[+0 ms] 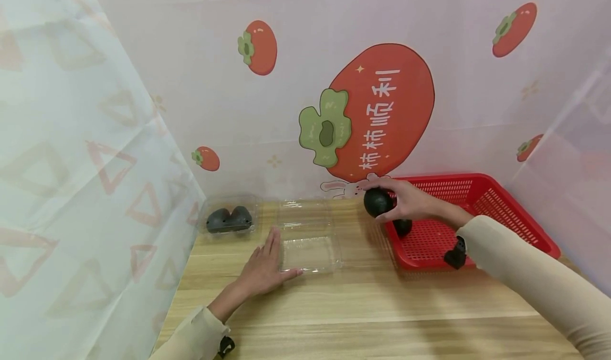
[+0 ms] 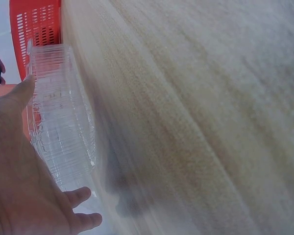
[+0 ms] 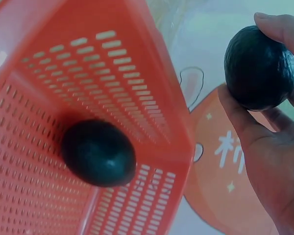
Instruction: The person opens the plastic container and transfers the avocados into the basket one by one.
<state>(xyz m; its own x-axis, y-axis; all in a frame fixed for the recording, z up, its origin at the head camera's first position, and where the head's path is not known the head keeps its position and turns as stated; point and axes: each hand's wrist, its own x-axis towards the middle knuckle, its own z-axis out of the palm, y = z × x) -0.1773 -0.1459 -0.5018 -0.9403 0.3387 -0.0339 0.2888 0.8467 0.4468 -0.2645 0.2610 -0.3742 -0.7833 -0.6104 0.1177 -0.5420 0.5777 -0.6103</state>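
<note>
Between the thumb and fingers of my right hand [image 1: 408, 198] is a dark green avocado [image 1: 377, 202], held up over the left rim of a red plastic basket [image 1: 487, 190]. A second avocado [image 3: 99, 152] lies in a corner of that basket. My left hand [image 1: 264, 270] rests at the left side of a clear plastic clamshell box [image 1: 307, 254], thumb and fingers spread along its edge. The box lies with its lid folded back. In the left wrist view the left hand [image 2: 29, 166] has its fingers extended against the clear wall.
Further left stands another clear box [image 1: 255, 219] with dark avocados [image 1: 229, 219] inside. A wooden table [image 1: 334, 317] carries everything. Behind it rises a white backdrop [image 1: 305, 10] printed with persimmons, and a white sheet [image 1: 71, 137] closes off the left side.
</note>
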